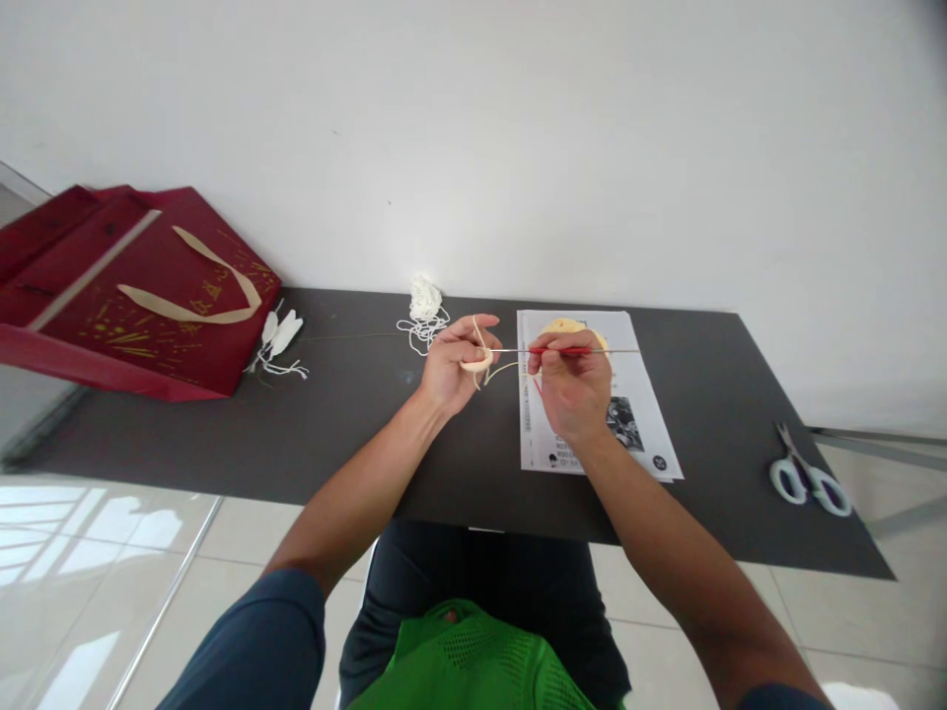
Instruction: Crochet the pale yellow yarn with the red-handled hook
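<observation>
My left hand (449, 367) pinches a small pale yellow crochet piece (477, 364), with yellow yarn (479, 333) looped over a finger. In my right hand (577, 390) is a crochet hook (566, 350) with a red grip, held level like a pencil. Its thin metal shaft points left and reaches the crochet piece; whether the tip is inside a stitch is too small to tell. A strand of yarn runs between the two hands. Behind my right hand lies a yellow yarn ball or piece (566, 324), partly hidden, on the printed sheets (540, 449).
A dark red gift bag (140, 296) lies on the left of the dark table (347, 444). Beside it are white tasselled pieces (279, 335). White yarn (425, 299) sits by the wall. Scissors (806, 475) with pale handles lie near the right edge.
</observation>
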Tool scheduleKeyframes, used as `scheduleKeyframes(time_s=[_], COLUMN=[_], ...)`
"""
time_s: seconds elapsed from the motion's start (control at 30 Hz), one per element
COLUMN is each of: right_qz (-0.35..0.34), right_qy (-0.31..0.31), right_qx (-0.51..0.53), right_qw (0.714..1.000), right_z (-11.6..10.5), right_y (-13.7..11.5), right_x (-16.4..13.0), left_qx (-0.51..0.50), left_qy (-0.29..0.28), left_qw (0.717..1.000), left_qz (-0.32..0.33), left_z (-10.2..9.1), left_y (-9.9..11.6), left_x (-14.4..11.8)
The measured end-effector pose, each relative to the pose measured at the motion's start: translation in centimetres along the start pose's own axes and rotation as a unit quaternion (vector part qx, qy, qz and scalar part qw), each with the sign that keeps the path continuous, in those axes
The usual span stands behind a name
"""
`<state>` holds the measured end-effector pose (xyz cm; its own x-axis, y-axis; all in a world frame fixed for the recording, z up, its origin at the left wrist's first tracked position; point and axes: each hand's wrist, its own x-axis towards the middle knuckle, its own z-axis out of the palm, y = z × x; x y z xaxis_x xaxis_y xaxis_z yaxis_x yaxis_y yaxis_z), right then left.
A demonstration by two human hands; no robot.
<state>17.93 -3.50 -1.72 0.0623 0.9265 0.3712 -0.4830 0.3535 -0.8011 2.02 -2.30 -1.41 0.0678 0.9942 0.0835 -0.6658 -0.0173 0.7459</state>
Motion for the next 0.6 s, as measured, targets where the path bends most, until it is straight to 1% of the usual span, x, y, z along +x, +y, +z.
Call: scheduleKeyframes(time_s=[0.23, 0.47, 0.6], right_qz=[0.030, 0.111, 0.149], right_qy=[0.023, 0.054, 0.071], right_qx=[0.013, 0.049, 0.053], right_qw=[0.999, 0.991, 0.985], right_z=[0.3, 0.2, 0.6], right_y=[-0.2, 0.4, 0.8], right_x=[0.0, -0.2, -0.4], left_qx=[0.022, 0.133, 0.168], left_qy=[0.006, 0.019, 0.039], left_qw=[0.999, 0.989, 0.983], left_qz=[0.022, 0.061, 0.057], left_z=[0.0, 0.1, 0.3], left_y=[-0.1, -0.6, -1.1], left_x=[-0.1, -0.6, -0.8])
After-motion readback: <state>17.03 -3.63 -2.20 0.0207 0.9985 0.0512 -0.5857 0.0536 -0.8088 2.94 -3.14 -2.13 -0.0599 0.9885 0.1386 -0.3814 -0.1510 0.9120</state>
